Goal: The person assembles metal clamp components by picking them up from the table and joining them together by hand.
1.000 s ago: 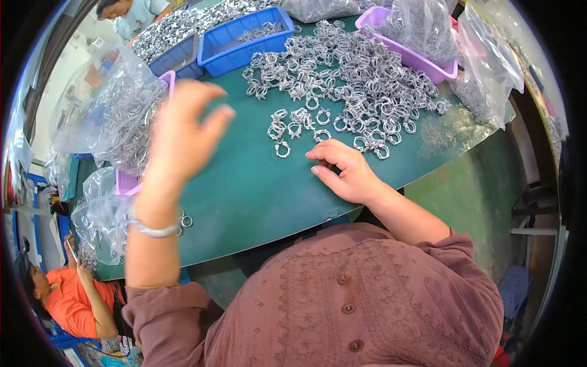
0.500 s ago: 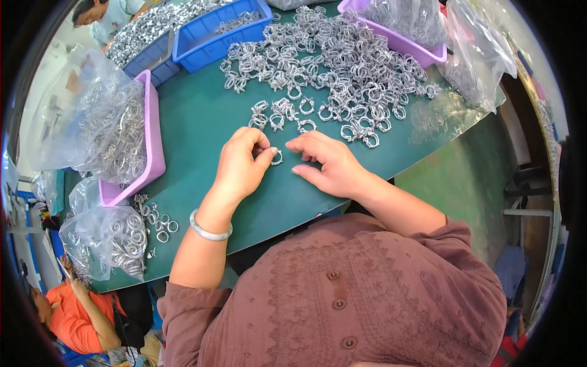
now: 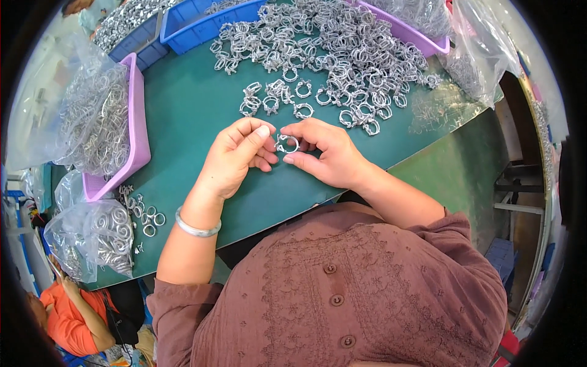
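Above the near part of the table, a small silvery metal ring clamp is between the thumb and fingers of my right hand. Close to the clamp's left end, my left hand has its thumb pressed against its index finger. Whatever sits in that pinch, if anything, is hidden by the fingertips. Just beyond my hands lie several loose clamps of the same sort. Behind them spreads a large heap of ring clamps.
A purple tray holding bagged rings stands at the left. Nearer, a clear bag of coiled rings lies beside loose rings. Blue bins and another purple tray line the green table's far side. A person in orange is at lower left.
My right hand has come in and now grips the clamp that was at my left fingertips. The left hand has turned, showing more of its thumb. The whole view has shifted slightly.
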`<state>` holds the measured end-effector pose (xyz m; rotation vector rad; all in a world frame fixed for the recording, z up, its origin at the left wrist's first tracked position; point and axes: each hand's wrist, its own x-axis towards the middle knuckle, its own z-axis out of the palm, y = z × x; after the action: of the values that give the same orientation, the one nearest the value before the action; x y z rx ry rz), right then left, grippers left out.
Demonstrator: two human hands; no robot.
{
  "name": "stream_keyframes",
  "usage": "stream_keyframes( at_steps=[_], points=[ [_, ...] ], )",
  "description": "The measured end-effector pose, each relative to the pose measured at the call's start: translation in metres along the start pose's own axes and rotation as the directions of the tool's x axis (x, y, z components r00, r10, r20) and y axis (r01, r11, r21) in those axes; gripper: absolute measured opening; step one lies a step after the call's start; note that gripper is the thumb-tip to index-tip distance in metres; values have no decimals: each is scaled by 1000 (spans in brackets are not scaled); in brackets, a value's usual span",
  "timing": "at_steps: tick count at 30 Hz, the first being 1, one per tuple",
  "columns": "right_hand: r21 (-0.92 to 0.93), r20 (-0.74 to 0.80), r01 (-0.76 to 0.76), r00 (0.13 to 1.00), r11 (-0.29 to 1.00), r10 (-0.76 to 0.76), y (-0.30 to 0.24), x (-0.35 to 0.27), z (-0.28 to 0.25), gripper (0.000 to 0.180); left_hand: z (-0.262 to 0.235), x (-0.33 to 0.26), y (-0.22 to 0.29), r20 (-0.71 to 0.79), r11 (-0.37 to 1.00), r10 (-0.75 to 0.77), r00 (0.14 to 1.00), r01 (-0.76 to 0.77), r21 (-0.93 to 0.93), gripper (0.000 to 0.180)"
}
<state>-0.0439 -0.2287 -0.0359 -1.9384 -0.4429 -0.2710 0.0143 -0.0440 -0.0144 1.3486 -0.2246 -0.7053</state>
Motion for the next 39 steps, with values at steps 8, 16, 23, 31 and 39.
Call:
stream_keyframes(
  at_steps=[8,16,23,31,39],
  points=[
    [36,-18,31,999,999,-30,-3,0,-2,31,3,-2,-1,93,999,-33,995,32,7,16],
    [357,47,-180,983,917,175,3,-2,-5,27,2,-2,-2,85,1000,14,996,-14,-8,16],
    [539,93,-290,954,791,286,-4,-1,-8,23,2,-1,-3,99,997,17,995,-10,-80,15],
    [496,30,-218,972,841,234,2,-3,-4,26,3,-1,-4,94,995,22,995,-13,-95,16],
    [236,-80,24,997,971,-6,4,-2,-2,32,1,-3,0,74,997,-8,997,2,80,18]
  ],
)
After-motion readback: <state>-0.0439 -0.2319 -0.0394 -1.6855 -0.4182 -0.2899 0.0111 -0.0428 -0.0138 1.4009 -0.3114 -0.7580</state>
